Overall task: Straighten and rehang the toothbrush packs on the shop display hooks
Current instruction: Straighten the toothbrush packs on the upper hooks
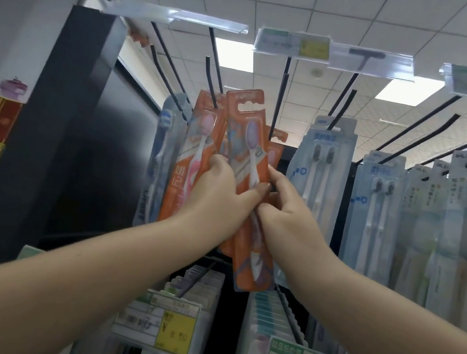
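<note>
Both hands are up at the centre of the frame, working the orange packs. The left hand (217, 192) is curled around the front orange toothbrush pack (246, 160), thumb pressed across its face, fingers wrapped behind its left edge. The right hand (284, 211) closes in from the right, fingers pinching that same pack's right edge, with its thumb meeting the left thumb low on the card. So it's a two-handed grasp, neither hand relaxed.

That pack sits tilted, its notched hanger tab up near the centre top, beside the black display hooks (213, 61) rather than clearly threaded on one; I cannot tell if it is hooked. It carries a purple-headed brush.

Count the orange ones: three visible. A second orange pack (193, 152) with a pink brush hangs just left, behind the left hand, and a third orange pack (276, 147) peeks out behind on the right.

Right of centre hang two pale blue twin-brush packs (318, 165). Lower frame, two yellow price tags (175, 335) sit on the lower rows.
</note>
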`<state>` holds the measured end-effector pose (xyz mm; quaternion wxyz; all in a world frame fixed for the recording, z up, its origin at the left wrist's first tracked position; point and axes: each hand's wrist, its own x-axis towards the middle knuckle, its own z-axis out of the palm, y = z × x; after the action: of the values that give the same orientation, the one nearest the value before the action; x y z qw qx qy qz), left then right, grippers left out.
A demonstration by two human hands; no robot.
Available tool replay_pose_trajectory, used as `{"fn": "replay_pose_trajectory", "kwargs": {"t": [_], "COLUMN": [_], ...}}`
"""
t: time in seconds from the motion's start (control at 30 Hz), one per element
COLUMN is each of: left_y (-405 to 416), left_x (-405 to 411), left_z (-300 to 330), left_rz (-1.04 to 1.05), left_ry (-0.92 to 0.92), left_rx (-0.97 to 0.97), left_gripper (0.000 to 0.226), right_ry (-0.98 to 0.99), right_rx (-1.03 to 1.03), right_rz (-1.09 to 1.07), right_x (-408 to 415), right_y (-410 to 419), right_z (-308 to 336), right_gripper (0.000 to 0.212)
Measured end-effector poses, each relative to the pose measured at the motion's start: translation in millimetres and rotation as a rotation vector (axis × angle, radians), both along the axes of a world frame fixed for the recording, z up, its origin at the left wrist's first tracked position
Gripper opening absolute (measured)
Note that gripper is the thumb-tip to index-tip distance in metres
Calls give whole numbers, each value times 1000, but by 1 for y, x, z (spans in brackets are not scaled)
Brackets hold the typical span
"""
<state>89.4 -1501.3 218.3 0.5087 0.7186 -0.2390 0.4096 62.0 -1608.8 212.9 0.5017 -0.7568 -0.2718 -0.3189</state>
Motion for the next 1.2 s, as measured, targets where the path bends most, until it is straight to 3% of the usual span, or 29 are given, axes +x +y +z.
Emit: {"fn": "replay_pose_trajectory", "kwargs": {"t": [0.1,0.43,0.53,0.67,0.87,1.2], "left_y": [9,44,56,65,66,69], "left_x": [-2,-21,-17,-16,-13,1], "left_z": [-6,-3,10,28,43,44], "left_rz": [-97,-95,-105,-57,-15,0], "left_ry": [-28,-67,11,147,189,196], "left_rx": [-94,-257,-246,-160,-123,-86], "left_gripper": [41,28,41,77,82,43], "right_ry": [-18,-22,-11,26,55,76], "right_rx": [-27,-160,-179,-151,-140,-160], "right_rz": [37,40,35,17,-36,-92], "right_x": [-3,-10,-9,-7,3,16], "right_y": [7,47,55,63,67,73], "right_z": [-2,21,33,43,54,51], "right_gripper": [58,63,62,59,56,42]}}
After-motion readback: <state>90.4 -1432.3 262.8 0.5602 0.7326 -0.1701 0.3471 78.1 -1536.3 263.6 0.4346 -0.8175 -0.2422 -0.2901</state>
